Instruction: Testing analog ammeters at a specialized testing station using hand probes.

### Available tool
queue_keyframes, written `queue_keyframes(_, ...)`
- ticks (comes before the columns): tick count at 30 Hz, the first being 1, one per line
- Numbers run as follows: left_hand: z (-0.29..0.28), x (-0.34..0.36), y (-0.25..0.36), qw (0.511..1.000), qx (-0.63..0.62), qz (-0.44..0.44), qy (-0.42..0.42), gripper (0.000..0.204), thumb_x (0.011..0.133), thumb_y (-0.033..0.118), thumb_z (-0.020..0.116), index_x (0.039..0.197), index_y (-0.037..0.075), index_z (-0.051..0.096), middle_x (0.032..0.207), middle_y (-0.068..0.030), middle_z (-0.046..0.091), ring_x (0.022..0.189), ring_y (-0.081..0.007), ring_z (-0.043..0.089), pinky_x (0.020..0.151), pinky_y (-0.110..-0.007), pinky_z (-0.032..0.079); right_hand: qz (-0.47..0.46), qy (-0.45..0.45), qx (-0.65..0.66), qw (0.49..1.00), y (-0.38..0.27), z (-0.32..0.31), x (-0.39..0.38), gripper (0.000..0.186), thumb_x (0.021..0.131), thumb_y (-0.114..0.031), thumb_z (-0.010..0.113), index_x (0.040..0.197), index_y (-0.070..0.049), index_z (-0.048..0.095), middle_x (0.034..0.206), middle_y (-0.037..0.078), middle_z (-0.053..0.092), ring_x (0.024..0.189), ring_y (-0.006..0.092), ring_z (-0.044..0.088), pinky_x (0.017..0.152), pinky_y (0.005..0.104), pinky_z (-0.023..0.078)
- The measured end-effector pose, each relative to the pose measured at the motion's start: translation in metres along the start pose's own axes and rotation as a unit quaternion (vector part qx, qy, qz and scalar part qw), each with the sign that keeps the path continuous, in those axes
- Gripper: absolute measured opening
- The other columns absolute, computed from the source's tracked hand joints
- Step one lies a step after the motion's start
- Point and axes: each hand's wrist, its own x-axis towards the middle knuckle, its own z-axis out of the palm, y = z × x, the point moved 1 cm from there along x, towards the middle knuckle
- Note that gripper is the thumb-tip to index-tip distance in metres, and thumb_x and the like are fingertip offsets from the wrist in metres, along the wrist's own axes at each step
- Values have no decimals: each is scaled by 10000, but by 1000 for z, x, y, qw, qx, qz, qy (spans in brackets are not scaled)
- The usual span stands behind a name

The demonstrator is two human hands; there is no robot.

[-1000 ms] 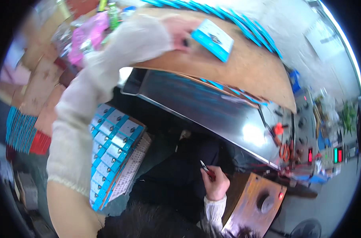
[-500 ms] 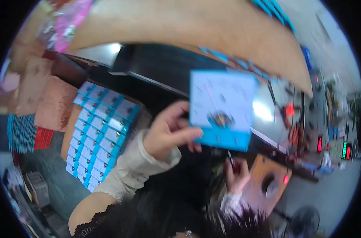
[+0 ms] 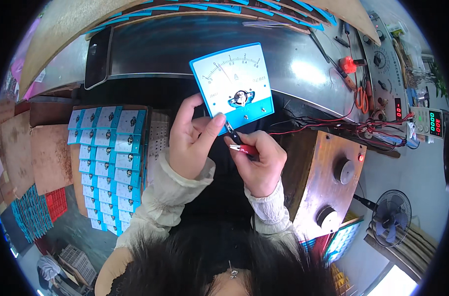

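My left hand (image 3: 190, 143) holds a blue-framed panel meter (image 3: 235, 74) by its lower left corner, thumb on the front. The meter has a white dial, thin needle and metal movement near its lower middle. My right hand (image 3: 261, 163) is closed around a small red-and-black tool (image 3: 246, 149) with silver parts, just under the meter's bottom edge; whether it is one tool or two I cannot tell. Where the tool meets the meter is partly hidden by my left thumb.
Rows of similar meters (image 3: 106, 167) lie left. A steel bench (image 3: 160, 49) spans the top under a wooden board (image 3: 51, 37). A phone (image 3: 97, 56), wires, a power supply (image 3: 428, 123), a metal-topped box (image 3: 323, 192) and a fan (image 3: 390, 217) surround me. A person (image 3: 49, 269) is far lower left.
My left hand has brought the meter down from the board toward my body and tilted it. My right hand with the tool has risen to its lower edge. The view has shifted.
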Motion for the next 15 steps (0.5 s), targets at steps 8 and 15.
queue_keyframes(8,-12,5,-6,997,-50,-64,-10,424,922,69,607,1286,-9,404,1049,-170,667,971,-178,643,881,-318,490,187,45,241,951,5,-5,-20,354,775,-3,774,1047,0,548,925,47,622,836,86,609,676,220,499)
queue_keyframes(15,-2,7,-11,997,-34,-75,-10,417,908,64,617,1273,-3,427,1033,-158,674,957,-175,643,867,-313,491,78,62,82,992,18,-29,-14,188,758,40,760,868,13,610,814,96,653,728,132,638,639,245,507)
